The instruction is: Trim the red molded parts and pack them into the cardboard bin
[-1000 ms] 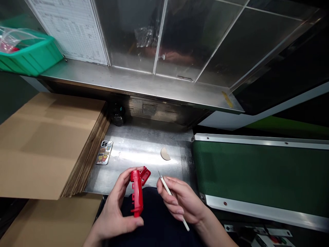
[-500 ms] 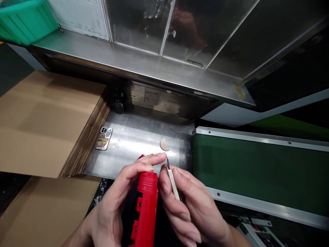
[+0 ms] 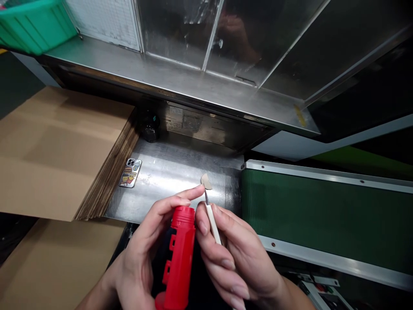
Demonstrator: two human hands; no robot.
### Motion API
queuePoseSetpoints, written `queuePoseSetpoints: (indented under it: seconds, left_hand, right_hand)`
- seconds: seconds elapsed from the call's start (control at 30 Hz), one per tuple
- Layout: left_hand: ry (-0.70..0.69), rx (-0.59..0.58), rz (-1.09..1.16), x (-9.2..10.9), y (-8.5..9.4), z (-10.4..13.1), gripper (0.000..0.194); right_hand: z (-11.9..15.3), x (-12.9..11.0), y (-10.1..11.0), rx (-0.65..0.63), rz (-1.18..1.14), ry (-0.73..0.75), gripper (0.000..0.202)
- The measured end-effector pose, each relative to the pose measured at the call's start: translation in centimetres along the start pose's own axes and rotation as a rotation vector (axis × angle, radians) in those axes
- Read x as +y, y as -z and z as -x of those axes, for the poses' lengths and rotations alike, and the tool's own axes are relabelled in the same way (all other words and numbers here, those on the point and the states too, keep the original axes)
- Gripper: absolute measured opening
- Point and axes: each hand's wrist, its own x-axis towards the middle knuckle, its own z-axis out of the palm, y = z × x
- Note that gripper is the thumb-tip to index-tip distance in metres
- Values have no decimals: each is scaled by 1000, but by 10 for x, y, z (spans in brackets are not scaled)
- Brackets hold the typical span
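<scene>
My left hand (image 3: 138, 254) is closed around a red plastic tube-like part (image 3: 181, 262) with a threaded top end and square loops along its left side. Its index finger stretches past the threaded end toward the right. Between the thumb and fingers of my right hand (image 3: 237, 254) is a white-handled craft knife (image 3: 212, 224), its thin metal tip pointing up and touching or nearly touching my left index fingertip. Just beyond the tip, a small beige rounded piece (image 3: 206, 181) lies on the metal table (image 3: 174, 159).
A phone in a patterned case (image 3: 130, 173) lies beside a stack of cardboard sheets (image 3: 64, 150) at left. Behind it stands a dark bottle (image 3: 150, 128). To the right runs a green conveyor belt (image 3: 322, 211). A green crate (image 3: 38, 28) sits on the metal shelf (image 3: 135, 71).
Both hands, with the red part and the knife, have shifted slightly up and left. The knife tip is now closer to the beige piece in the view.
</scene>
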Motion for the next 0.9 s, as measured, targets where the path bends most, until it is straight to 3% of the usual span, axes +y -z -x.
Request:
queuePoseSetpoints:
  seconds: [0.2,0.4,0.47,0.57,0.9]
  left_hand:
    - [-12,53,59,-8,-4,0,75]
    - [-193,-28,94,17,-5,-13,74]
    - [-221,-62,84,21,-3,-15,84]
    - [-235,-100,45,20,0,-14,100]
    - [-289,-128,-22,18,4,-17,105]
  right_hand:
    - [-3,0,2,44,16,-31,27]
    - [-4,1,3,53,40,-50,29]
    - [-5,1,3,55,34,-48,30]
    - [-6,2,5,37,33,-43,31]
    - [-7,3,5,65,47,-47,30]
